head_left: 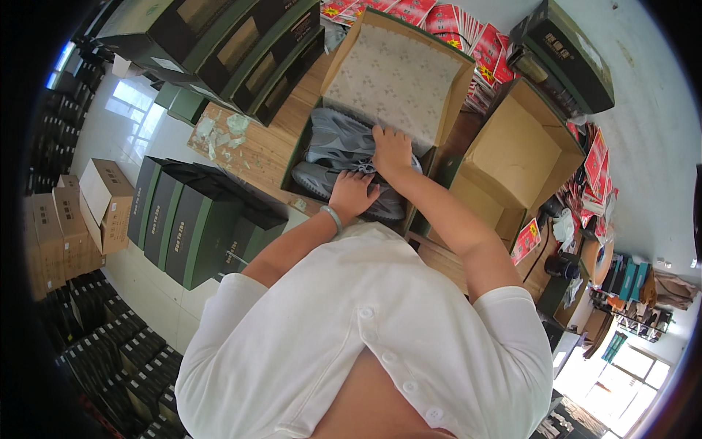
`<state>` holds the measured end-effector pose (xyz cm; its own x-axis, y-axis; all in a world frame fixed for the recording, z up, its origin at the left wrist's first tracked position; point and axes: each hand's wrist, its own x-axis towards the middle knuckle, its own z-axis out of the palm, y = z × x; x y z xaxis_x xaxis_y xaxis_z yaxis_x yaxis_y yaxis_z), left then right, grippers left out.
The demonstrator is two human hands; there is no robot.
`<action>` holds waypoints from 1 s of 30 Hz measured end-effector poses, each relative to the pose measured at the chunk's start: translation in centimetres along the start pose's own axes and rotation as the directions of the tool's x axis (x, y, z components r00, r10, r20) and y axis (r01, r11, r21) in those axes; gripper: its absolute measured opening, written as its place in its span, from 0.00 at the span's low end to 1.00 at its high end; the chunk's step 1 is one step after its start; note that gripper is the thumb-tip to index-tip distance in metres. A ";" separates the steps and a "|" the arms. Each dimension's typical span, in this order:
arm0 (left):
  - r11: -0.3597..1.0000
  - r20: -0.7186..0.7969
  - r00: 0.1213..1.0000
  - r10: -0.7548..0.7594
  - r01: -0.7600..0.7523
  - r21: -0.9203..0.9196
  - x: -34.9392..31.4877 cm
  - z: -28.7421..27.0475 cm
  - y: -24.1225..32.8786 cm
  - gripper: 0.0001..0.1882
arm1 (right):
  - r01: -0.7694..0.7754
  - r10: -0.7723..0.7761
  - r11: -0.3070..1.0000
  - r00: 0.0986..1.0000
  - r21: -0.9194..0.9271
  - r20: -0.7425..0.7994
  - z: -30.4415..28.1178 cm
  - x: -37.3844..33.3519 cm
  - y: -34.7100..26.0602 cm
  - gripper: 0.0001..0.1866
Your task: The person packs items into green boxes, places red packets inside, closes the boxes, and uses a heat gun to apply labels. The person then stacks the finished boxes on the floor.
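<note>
A pair of grey lace-up sports shoes [340, 139] lies side by side in an open dark green shoebox [298, 150]. The box's lid is tipped back, and patterned wrapping paper [391, 77] lies against its inside. My left hand [352, 193] rests on the nearer shoe by the laces, fingers apart, a pale bangle on its wrist. Beside it, my right hand [393, 151] has its fingers curled down over the other shoe at the laces. Its fingertips are partly hidden, and my hands cover part of both shoes.
Right of the shoebox stands an open empty box [512, 157] with a brown inside. Stacked closed shoeboxes [241, 55] stand at the far left. Red printed cards [486, 55] lie behind. Dark paper bags [194, 227] and brown cartons [106, 201] stand on the floor at left.
</note>
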<state>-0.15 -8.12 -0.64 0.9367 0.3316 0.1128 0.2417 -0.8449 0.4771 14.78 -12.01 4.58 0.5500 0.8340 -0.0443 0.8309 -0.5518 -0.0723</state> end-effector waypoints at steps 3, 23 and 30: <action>0.999 -0.014 1.000 0.014 -0.015 -0.049 0.2 0.4 -0.2 0.18 | -0.037 0.040 0.999 0.995 -0.037 0.090 1.1 0.6 0.7 0.22; 0.987 0.008 0.993 0.121 -0.119 -0.107 0.2 -0.4 0.2 0.09 | 0.051 0.149 0.926 0.861 0.373 -0.486 0.2 -5.9 2.1 0.28; 0.993 -0.010 0.996 0.092 -0.093 -0.071 -0.9 0.0 0.4 0.10 | -0.441 0.915 0.364 0.003 0.820 -0.404 -3.1 -25.1 27.6 0.17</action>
<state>-0.90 -8.75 -0.53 0.9525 0.2561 0.1648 0.1351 -0.8404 0.5248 24.16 -48.19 6.82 0.7958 -0.5037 0.3363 -0.0101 -0.5662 -0.8242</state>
